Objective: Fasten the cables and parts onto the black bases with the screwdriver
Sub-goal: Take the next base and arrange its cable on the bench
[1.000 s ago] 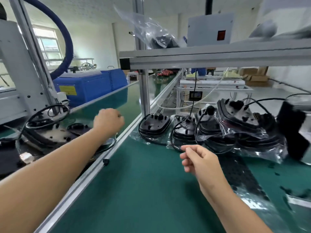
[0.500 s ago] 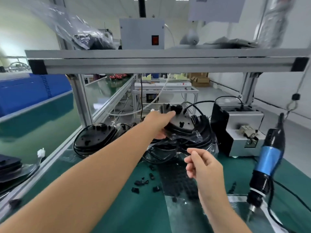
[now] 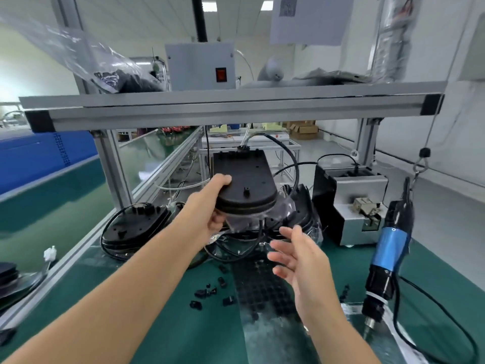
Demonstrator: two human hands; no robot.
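Black base [image 3: 245,183] gripped by left hand [image 3: 214,206]; right hand [image 3: 301,254] spread, empty

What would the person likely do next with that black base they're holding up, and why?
Probably bring the base down to the open right hand and set it on the green mat in front. The left hand grips it in the air with its cable dangling, the small black clips lie below on the mat, and the screwdriver hangs untouched.
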